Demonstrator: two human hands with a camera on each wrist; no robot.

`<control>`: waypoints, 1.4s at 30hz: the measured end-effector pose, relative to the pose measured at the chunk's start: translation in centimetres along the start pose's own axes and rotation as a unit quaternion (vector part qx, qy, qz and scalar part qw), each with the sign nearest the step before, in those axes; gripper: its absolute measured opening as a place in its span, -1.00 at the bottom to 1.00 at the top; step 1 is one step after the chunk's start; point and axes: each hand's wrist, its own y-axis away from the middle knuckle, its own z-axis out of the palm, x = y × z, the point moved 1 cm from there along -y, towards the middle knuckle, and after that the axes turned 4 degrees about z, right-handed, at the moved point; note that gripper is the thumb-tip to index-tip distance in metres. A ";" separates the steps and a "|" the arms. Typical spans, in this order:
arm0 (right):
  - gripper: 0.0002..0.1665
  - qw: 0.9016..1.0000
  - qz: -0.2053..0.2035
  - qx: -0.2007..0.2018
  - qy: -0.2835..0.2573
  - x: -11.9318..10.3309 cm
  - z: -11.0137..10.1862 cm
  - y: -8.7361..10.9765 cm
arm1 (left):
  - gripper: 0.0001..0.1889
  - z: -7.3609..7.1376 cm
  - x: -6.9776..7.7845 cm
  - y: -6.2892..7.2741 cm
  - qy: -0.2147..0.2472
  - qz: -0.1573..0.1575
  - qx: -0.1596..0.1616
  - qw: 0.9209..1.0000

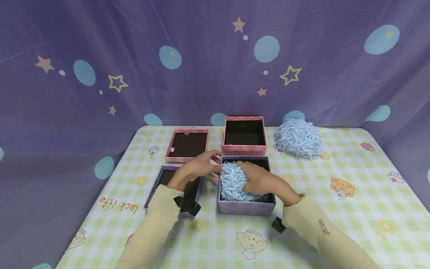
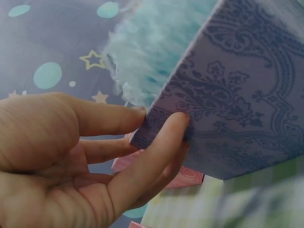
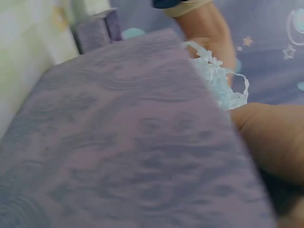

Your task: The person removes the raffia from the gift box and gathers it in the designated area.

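Note:
A lavender patterned box (image 1: 246,208) holds pale blue shredded paper (image 1: 231,183), heaped toward its left side. My right hand (image 1: 262,181) reaches over its right wall and rests on the paper, fingertips partly hidden among the strands. In the right wrist view, the near wall of the box covers most of that hand. My left hand (image 1: 199,166) touches the outside of the box near its far left corner, its extended fingers spread along the wall (image 2: 228,99).
Left of the box lies a lavender lid (image 1: 158,188), inner side up, under my left forearm. Behind are a pink lid (image 1: 169,145) and an open pink box (image 1: 245,150) with a dark inside. More blue shredded paper (image 1: 299,138) is piled at the back right, near the curtain.

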 end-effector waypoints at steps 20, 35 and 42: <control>0.10 0.975 -0.072 0.099 -0.184 0.5 -6.1 3.4 | -0.41 -0.1 -0.2 -0.3 0.009 -0.003 -0.003 1.000; -0.11 0.956 -0.092 0.191 -0.201 1.5 -10.6 6.8 | -0.48 -0.1 -0.1 -0.1 0.020 0.002 -0.006 1.000; -0.17 0.951 -0.070 0.220 -0.203 3.5 -11.4 8.4 | -0.46 -0.1 0.0 -0.1 0.018 -0.001 -0.007 1.000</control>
